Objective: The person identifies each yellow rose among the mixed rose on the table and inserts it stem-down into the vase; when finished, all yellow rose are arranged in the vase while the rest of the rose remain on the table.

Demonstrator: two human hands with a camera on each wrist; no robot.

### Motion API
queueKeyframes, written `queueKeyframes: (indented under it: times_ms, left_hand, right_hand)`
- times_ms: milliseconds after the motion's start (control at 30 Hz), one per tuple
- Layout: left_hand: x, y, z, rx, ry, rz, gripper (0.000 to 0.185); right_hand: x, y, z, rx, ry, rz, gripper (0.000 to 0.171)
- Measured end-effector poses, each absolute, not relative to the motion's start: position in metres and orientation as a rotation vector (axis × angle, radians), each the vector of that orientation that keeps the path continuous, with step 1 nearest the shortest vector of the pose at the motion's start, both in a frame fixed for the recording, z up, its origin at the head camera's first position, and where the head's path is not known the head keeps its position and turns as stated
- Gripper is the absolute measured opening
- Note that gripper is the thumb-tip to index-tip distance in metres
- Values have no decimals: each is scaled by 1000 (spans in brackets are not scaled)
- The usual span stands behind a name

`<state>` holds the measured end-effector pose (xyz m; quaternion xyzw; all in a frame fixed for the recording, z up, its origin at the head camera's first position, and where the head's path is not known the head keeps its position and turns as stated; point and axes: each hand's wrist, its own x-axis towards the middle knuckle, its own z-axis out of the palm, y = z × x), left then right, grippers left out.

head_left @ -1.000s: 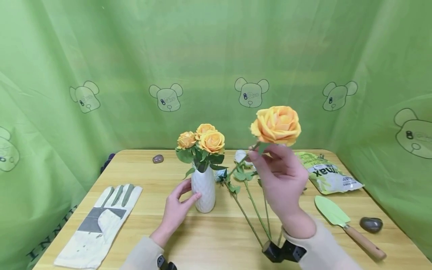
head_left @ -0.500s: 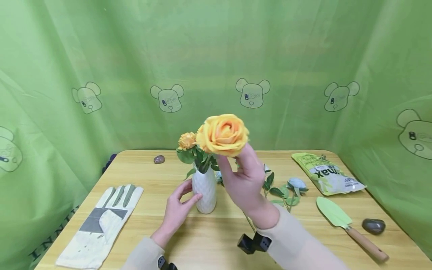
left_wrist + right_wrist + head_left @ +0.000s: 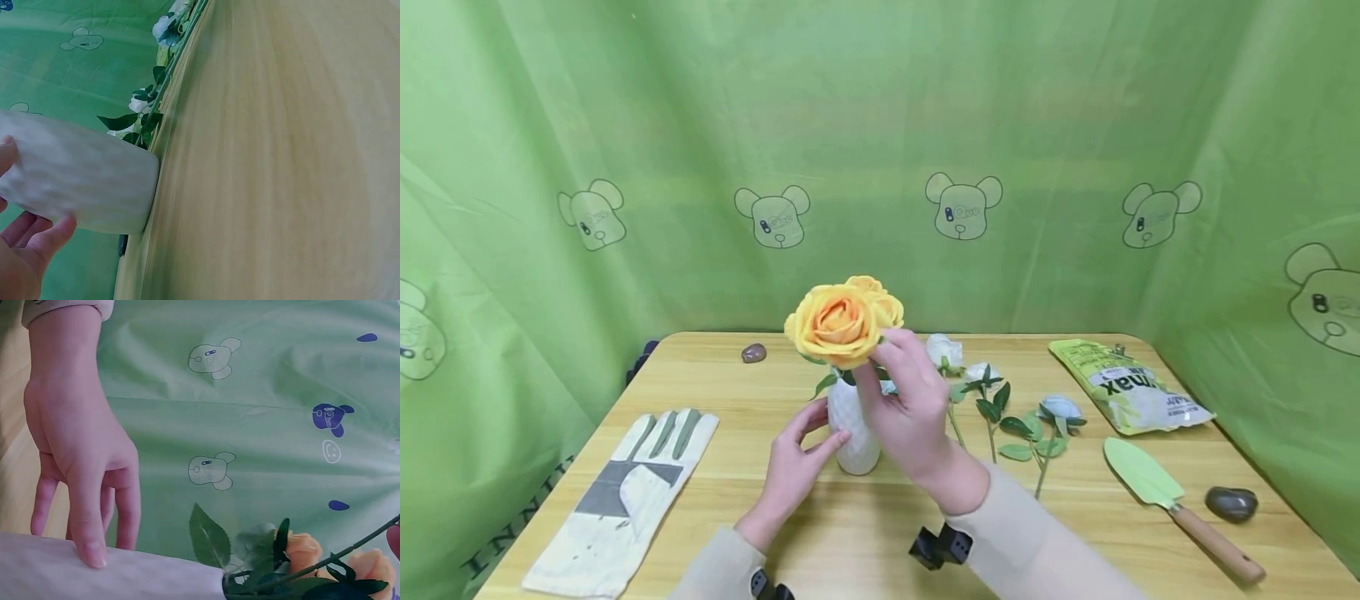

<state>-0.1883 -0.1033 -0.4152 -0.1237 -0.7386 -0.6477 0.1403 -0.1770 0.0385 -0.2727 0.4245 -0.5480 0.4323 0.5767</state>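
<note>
A white textured vase stands upright on the table, holding several orange-yellow roses. My left hand grips its side, thumb in front and fingers around the back; the left wrist view shows the same hand against the vase. Above the mouth, my right hand pinches the stem of a large yellow rose just below the bloom. This rose hides part of the other blooms. In the right wrist view its stem slants down to the vase mouth, with one right fingertip at the edge.
White and pale blue roses lie right of the vase. Farther right are a printed bag, a green trowel with a wooden handle, and a dark stone. A work glove lies left; a brown stone sits behind.
My right hand has carried the large yellow rose leftward from the right side and brought it down over the vase. My left hand has stayed on the vase.
</note>
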Motion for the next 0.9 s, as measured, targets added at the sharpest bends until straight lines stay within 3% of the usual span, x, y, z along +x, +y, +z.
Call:
queueKeyframes:
  times_ms: [900]
  left_hand:
    - [-189,-103,-418,-365,-2102,-1863,45]
  right_hand:
    - [-192,22,-329,910,-1407,691,12]
